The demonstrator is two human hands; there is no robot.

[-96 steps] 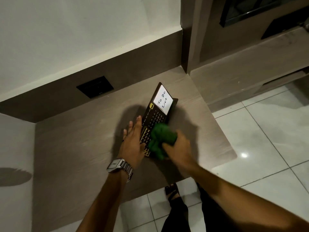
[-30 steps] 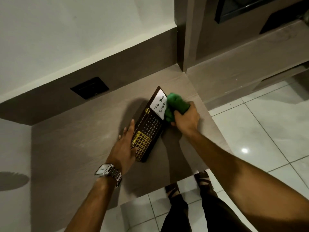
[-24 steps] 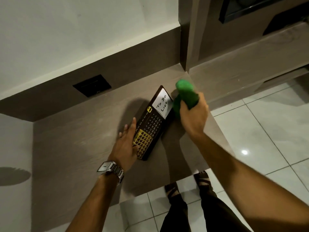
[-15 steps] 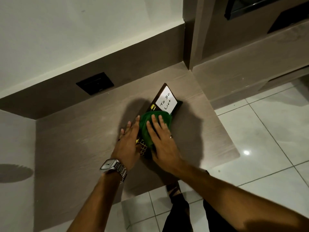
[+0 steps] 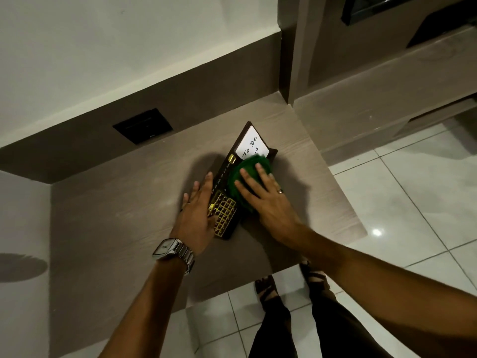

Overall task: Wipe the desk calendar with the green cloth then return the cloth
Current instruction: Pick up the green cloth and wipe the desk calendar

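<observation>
A dark desk calendar [image 5: 227,202] with gold grid squares and a white "To Do List" note lies tilted on the brown desk [image 5: 116,228]. The green cloth [image 5: 245,177] sits bunched on the calendar's middle, covering the note's lower edge. My right hand [image 5: 265,200] presses flat on the cloth, fingers spread over it. My left hand [image 5: 198,210], with a watch on the wrist, lies flat with fingers apart against the calendar's left edge and lower corner.
A black wall socket plate [image 5: 143,125] sits in the brown back panel behind the desk. The desk's front edge [image 5: 258,280] runs just above my feet on the white tiled floor [image 5: 413,202]. A lower brown shelf unit [image 5: 387,86] stands to the right.
My right hand lifted the cloth beside the note, then laid it on the calendar's middle and flattened over it. It has since slid the cloth up toward the note. My left hand stayed in place.
</observation>
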